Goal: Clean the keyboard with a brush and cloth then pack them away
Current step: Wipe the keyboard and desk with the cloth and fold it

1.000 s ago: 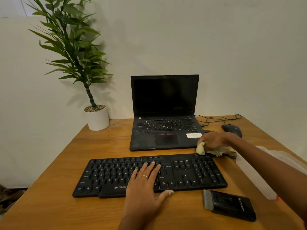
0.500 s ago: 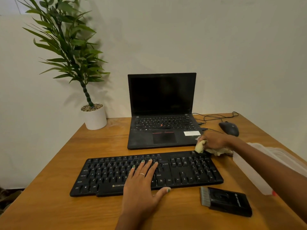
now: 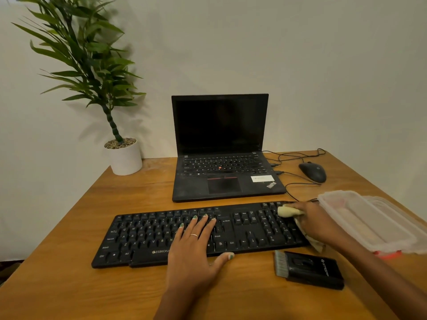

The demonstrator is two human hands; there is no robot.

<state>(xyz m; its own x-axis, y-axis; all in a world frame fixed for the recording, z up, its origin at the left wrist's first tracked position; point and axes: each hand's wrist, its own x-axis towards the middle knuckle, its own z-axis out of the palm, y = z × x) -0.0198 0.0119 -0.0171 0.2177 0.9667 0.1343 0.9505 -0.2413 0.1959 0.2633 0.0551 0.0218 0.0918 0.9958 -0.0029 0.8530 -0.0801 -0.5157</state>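
Wooden surface against a pale wall. Black keyboard across the middle, left hand flat on its keys, fingers spread. Right hand gripping a yellow cloth over the number pad. Brush just beside the keyboard's near right corner.

The right hand covers most of the cloth and the keyboard's far right keys. The left hand hides middle keys and part of the brand lettering. The plant's top leaves are blurred and cut off. The container runs past the right edge.
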